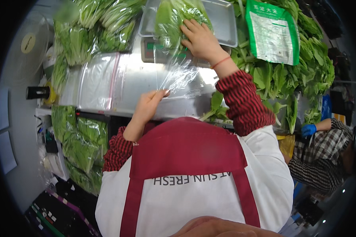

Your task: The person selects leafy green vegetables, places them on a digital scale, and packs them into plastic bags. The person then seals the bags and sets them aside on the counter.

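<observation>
A clear plastic bag of leafy greens (172,26) lies on the metal pan (225,26) of a weighing scale. My right hand (202,40) rests on the bag with its fingers spread, pressing on the greens. The bag's loose, unfilled end (181,78) stretches down towards me, over part of the scale's lit display (149,49). My left hand (149,103) pinches the end of this film between thumb and fingers, above the near edge of the metal table (133,80).
Flat clear bags (96,80) lie on the left of the table, before bagged greens (80,44). Loose greens (311,59) heap up at right under a green-and-white printed bag (273,35). Packed bags (80,142) sit lower left. Another person's blue-gloved hand (308,129) is far right.
</observation>
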`<state>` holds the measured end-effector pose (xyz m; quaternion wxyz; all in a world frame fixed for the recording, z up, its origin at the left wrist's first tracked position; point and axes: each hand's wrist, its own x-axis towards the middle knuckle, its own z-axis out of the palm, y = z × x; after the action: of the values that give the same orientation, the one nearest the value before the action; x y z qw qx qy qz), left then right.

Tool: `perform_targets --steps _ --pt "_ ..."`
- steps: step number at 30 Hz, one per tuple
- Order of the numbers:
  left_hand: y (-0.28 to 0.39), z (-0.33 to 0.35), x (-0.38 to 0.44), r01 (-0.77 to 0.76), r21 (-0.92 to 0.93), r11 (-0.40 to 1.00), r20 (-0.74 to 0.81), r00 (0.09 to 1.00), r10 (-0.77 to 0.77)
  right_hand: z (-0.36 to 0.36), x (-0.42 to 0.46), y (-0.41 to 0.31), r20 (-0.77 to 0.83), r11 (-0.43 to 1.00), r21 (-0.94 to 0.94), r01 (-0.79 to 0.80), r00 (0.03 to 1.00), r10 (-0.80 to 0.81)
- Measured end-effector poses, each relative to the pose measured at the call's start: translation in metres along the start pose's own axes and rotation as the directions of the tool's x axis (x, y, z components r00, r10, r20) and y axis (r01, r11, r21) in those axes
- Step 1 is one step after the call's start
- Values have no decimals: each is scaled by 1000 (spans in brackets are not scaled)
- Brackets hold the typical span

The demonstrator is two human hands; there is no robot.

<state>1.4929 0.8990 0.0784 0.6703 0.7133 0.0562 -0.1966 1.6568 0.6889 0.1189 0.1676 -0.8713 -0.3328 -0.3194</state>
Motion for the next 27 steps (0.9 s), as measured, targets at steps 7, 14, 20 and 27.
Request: perform_targets --steps 7,14,20,27 --pt "2 -2 -11 -97 55 994 -68 993 100 -14 -53 -78 263 790 598 -139 964 -29" --pt "3 -2 -12 -177 105 979 -71 980 185 -25 -70 -114 366 655 699 -287 931 18" --pt "9 -2 -9 -169 155 973 -53 982 179 -20 -74 -124 291 765 617 -184 957 -5" --pt "-1 -20 -8 -104 -58 993 -32 994 102 -114 -110 -74 662 789 435 -433 748 46"
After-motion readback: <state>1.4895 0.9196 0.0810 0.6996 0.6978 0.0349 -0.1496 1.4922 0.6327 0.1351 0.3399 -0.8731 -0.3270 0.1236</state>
